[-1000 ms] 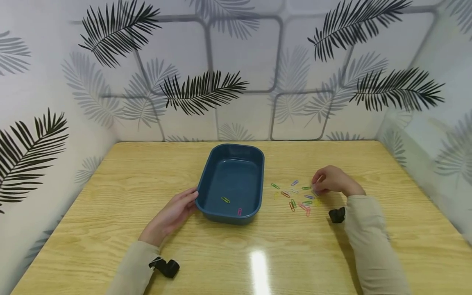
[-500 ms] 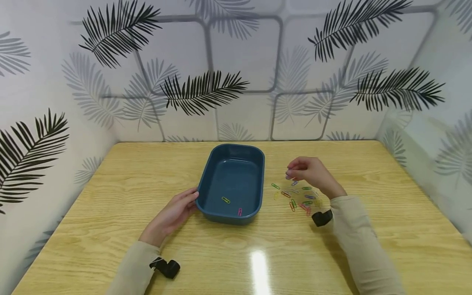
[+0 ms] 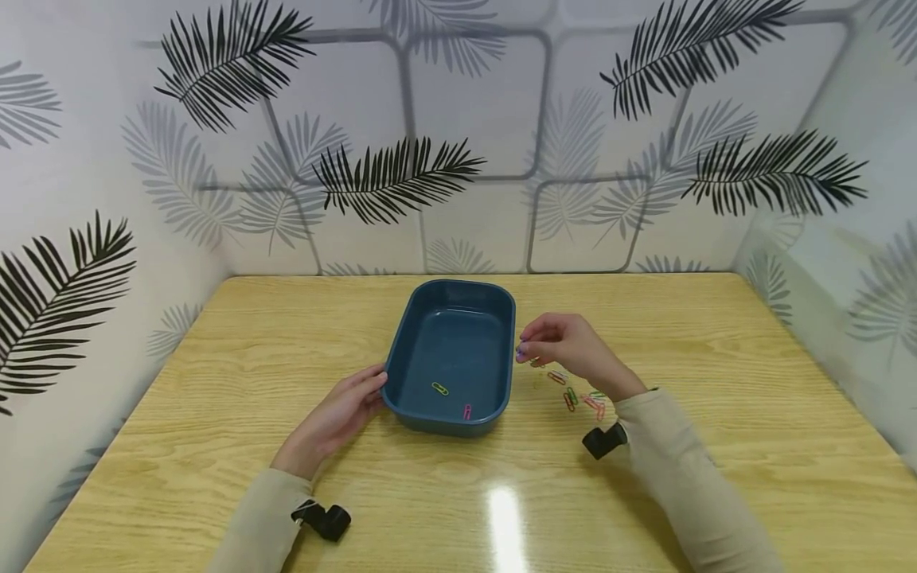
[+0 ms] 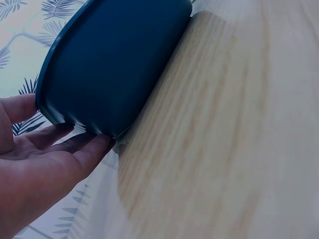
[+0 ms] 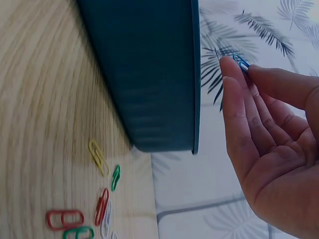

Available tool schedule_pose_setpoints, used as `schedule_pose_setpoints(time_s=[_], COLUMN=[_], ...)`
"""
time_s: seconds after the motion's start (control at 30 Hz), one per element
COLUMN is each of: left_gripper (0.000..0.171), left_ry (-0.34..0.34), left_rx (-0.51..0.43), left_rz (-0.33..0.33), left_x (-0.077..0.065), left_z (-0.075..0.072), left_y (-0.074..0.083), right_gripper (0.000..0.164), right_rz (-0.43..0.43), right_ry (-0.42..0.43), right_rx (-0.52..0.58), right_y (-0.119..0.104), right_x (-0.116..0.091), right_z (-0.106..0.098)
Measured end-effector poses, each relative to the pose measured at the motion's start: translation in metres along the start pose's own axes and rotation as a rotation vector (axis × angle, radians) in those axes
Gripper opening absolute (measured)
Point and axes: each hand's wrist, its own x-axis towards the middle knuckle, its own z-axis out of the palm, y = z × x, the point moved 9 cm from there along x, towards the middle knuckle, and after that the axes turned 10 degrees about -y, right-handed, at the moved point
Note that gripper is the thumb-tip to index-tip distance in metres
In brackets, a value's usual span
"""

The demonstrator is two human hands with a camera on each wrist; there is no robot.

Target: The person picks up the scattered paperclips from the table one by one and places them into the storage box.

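A dark blue rectangular tray stands mid-table with a yellow paper clip and a pink paper clip inside. At its near left corner my left hand holds it; in the left wrist view the thumb is at the rim and the fingers lie against the outer wall. My right hand pinches a blue paper clip between thumb and index finger, just outside the tray's right rim. Beneath and beside that hand lie loose clips, among them a red paper clip and a yellow paper clip; some are hidden.
The wooden table extends around the tray and meets a leaf-patterned wall covering at the back. A black wrist camera sits by the right sleeve, another black camera by the left.
My right hand has lifted off the right side of the clip pile and moved left to the tray's rim, carrying the blue paper clip. The left hand and tray stay in place.
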Motion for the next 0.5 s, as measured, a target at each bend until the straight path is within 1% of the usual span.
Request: schedule_pose_setpoints(time_s=[0.2, 0.33, 0.5], left_gripper=[0.051, 0.051, 0.051], left_ry=[0.001, -0.006, -0.013], left_rx=[-0.016, 0.0, -0.002], left_rz=[-0.018, -0.015, -0.007], left_x=[-0.001, 0.0, 0.0], left_z=[-0.001, -0.002, -0.002], left_y=[-0.003, -0.002, -0.002], right_gripper=[0.014, 0.012, 0.012], right_rz=[-0.003, -0.009, -0.004], right_ry=[-0.043, -0.045, -0.043], right_rx=[0.01, -0.012, -0.018], right_y=[-0.004, -0.006, -0.007], right_x=[0.001, 0.002, 0.001], right_z=[0.014, 0.015, 0.016])
